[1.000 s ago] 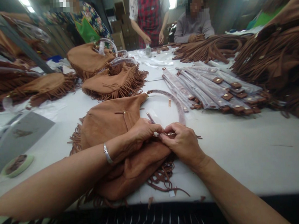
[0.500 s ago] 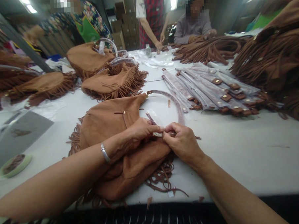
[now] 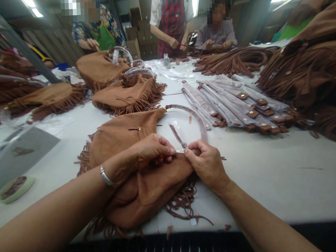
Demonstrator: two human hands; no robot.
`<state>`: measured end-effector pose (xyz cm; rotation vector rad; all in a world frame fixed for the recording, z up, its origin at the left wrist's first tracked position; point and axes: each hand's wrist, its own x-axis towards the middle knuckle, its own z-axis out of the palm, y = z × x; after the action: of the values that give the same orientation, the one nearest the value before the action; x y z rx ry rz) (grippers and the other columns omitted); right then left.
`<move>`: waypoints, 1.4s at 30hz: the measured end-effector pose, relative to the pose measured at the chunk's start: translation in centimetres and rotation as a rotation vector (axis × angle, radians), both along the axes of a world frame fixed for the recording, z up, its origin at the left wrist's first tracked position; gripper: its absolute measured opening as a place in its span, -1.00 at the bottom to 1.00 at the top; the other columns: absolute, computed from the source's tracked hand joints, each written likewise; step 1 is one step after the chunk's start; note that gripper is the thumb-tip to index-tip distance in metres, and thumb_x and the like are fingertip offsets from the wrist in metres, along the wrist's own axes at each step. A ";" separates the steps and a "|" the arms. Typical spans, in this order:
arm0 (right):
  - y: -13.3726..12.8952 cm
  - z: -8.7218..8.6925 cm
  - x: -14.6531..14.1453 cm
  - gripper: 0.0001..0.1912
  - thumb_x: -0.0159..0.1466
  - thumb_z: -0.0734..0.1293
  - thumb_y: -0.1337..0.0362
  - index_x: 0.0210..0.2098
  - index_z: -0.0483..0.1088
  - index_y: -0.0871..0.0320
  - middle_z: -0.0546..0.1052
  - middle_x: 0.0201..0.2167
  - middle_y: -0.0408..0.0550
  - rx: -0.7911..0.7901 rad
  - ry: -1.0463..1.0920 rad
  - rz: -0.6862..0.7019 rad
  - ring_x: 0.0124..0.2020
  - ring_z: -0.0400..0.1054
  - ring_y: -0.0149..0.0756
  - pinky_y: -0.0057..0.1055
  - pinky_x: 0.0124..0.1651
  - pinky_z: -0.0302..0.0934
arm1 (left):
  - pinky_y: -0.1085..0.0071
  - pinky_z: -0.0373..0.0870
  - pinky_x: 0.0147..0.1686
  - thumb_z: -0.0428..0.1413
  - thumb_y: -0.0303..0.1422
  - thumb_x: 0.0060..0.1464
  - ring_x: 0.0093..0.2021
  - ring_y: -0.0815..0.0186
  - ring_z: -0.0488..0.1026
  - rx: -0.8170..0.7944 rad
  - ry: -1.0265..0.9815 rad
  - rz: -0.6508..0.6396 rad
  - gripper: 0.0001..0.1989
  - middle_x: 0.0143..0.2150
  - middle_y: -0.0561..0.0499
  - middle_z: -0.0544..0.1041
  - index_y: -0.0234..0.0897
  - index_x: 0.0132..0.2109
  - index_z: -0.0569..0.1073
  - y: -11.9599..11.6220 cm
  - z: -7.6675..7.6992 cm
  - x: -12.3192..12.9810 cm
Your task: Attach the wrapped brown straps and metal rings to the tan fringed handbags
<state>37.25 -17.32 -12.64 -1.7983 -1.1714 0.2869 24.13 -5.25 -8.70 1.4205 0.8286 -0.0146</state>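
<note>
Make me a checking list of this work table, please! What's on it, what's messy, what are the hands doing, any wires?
Surface: white table, a thin dark line visible at the right.
Job's things: tan suede fringed handbag; its curved, plastic-wrapped brown handle.
Clutter: small brown scrap at the near edge; plastic-wrapped brown straps in a spread pile.
Hands: right hand, fingers closed around the handle's lower end; left hand at the bag's opening, its grip unclear.
Cables: nothing seen.
Surroundings: stacked brown cardboard boxes; person in a red-and-black checked apron across the table.
</note>
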 end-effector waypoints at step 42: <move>0.2 0.6 1.7 -0.89 0.19 0.26 0.42 -0.41 0.43 0.22 0.37 -0.46 -0.10 0.092 0.061 0.473 -0.36 0.29 -0.37 -0.46 -0.26 0.14 | 0.37 0.40 -0.17 0.10 -0.28 0.05 -0.19 0.23 0.48 0.947 -0.768 -0.813 -0.73 -0.17 -0.24 0.53 -0.34 -0.15 0.52 6.3 -2.8 3.1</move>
<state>38.99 -17.09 -12.00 -1.4059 -1.5313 0.5466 27.24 1.07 -11.54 2.3309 -0.5060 0.3206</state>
